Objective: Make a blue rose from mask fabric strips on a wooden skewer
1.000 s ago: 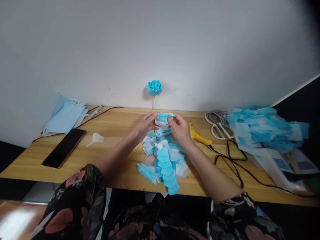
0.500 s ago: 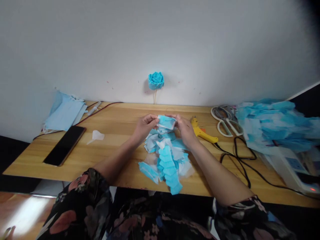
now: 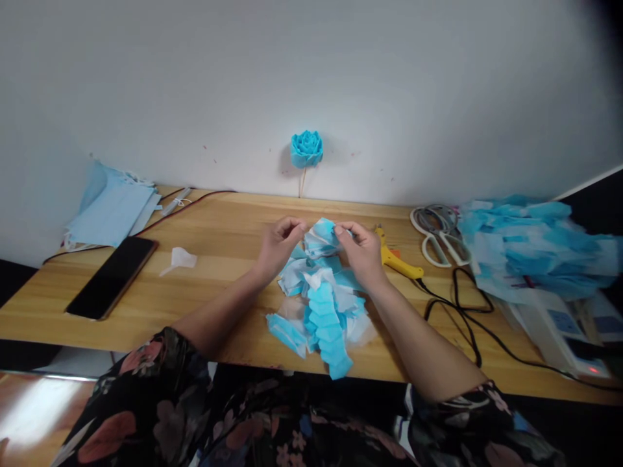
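Observation:
A small piece of blue-and-white mask fabric is pinched by my right hand at its right corner. My left hand is closed, thumb against fingers, right beside the fabric's left edge; what is between its fingertips, if anything, I cannot make out. Below them lies a loose heap of blue and white fabric pieces. On top of it, a pleated blue strip runs toward the table's front edge. A folded blue piece rests at the heap's left.
On the wooden table are a phone, stacked masks and a white scrap. A blue fabric rose stands against the wall. To the right are a yellow glue gun, scissors, black cable and a fabric pile.
The fabric piece, stretched flat between both hands before, has turned and dropped slightly. My left fingers have shifted off its edge; my right hand still pinches it. The view has shifted a little.

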A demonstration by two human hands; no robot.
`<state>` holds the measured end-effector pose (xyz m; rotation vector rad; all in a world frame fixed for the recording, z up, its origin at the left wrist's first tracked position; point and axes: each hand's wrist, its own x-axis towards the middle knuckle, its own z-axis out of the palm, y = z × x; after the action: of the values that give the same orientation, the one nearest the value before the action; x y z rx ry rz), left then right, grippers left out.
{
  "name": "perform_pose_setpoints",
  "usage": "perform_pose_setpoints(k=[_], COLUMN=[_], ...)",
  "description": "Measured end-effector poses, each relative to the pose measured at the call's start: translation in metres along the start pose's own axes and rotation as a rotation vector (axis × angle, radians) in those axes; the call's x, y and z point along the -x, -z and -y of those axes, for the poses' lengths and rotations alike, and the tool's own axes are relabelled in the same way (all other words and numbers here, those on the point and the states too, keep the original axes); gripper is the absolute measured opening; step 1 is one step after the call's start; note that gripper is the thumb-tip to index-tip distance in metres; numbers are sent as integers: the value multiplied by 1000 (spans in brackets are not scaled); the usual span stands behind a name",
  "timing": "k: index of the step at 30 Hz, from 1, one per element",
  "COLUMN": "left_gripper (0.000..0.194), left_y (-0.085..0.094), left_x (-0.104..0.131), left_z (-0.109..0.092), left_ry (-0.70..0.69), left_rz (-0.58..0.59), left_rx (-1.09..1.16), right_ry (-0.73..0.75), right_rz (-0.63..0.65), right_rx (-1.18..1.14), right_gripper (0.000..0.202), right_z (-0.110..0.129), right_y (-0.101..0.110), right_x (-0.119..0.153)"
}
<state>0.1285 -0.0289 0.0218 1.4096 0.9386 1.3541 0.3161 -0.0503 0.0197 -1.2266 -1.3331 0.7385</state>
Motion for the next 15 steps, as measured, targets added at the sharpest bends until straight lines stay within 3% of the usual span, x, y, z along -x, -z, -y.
perform_pose_setpoints(k=[9,15], left_gripper=[21,23], left_y=[-6,-2], left_x=[1,0], left_z=[7,5], left_ry=[107,68], left_rz=[10,-42], left_rx=[23,15], right_ry=[5,19], right_rz=[-18,-38], right_rx=[18,50], right_gripper=[24,24], right_z=[0,-1], right_y=[-1,0], right_x=[1,1])
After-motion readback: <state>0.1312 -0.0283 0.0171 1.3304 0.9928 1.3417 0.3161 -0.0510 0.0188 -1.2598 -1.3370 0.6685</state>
